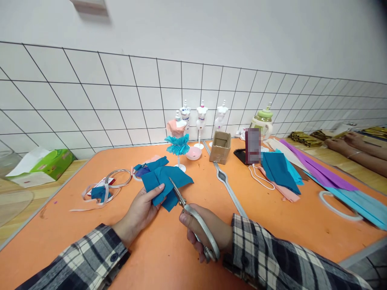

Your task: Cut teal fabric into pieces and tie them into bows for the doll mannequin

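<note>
A piece of teal crepe paper or cloth (165, 177) is pinched between the thumb and fingers of my left hand (145, 207), held above the orange table. My right hand (208, 229) grips the handles of metal scissors (202, 225). The blades point away from me and lie at the teal piece; part of one blade is hidden by it. Just beyond stands a small white dress form (180, 125) with a peach top (175, 127) and a bright blue ruffle (177, 144).
Several bare or painted dress forms (201, 117) stand behind, with a pink bowl (194, 153) and an open cardboard box (220, 147). Folded teal sheets (279, 169) and purple strips (317, 165) lie right. Ribbon rolls (119, 177) sit left. Another person's hands (347, 143) are far right.
</note>
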A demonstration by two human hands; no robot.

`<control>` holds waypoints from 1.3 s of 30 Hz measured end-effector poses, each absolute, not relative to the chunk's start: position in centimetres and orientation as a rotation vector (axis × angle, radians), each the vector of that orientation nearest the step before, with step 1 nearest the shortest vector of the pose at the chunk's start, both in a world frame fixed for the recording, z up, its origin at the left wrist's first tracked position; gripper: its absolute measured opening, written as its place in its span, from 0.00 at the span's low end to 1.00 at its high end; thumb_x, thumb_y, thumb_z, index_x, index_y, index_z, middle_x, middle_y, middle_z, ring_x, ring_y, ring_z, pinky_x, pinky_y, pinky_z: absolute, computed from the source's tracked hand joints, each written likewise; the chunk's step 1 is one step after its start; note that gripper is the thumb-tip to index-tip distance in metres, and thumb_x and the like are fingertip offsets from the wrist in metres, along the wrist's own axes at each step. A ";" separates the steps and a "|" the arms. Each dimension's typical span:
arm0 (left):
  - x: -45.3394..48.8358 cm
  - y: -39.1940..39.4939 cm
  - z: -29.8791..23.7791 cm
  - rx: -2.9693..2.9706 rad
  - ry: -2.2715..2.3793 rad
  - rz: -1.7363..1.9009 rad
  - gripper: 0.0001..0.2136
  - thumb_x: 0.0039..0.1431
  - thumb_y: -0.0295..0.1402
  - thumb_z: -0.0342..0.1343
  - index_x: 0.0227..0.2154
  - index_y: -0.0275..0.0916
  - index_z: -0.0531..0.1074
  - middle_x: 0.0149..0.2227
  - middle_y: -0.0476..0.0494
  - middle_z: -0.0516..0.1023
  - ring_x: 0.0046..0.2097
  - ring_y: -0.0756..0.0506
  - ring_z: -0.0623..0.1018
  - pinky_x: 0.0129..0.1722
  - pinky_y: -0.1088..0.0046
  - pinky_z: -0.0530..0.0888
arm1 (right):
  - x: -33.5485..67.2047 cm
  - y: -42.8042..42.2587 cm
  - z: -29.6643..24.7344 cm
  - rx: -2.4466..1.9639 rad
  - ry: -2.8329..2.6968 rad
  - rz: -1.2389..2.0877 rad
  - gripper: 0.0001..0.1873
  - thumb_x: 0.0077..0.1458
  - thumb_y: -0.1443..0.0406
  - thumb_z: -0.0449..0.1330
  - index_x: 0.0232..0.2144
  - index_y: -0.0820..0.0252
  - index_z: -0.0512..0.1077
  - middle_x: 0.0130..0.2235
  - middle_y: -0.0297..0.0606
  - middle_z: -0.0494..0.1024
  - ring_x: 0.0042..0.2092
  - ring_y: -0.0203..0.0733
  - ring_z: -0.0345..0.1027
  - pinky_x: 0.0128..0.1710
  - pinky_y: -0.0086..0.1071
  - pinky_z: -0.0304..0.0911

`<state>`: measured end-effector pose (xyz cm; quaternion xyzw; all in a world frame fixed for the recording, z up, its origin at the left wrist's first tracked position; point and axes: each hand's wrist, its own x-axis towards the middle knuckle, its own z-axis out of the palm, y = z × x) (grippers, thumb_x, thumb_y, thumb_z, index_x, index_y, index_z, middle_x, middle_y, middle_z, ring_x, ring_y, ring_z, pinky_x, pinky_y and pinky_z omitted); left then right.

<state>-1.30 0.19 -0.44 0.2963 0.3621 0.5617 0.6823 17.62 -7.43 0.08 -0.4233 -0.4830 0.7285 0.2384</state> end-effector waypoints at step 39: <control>-1.8 0.6 -1.5 0.909 0.823 1.165 0.10 0.52 0.35 0.67 0.34 0.37 0.77 0.32 0.45 0.79 0.35 0.46 0.78 0.35 0.73 0.77 | 17.4 -6.3 -1.9 -0.993 -1.274 1.970 0.41 0.46 0.31 0.48 0.46 0.57 0.57 0.23 0.22 0.66 0.14 0.28 0.59 0.14 0.27 0.64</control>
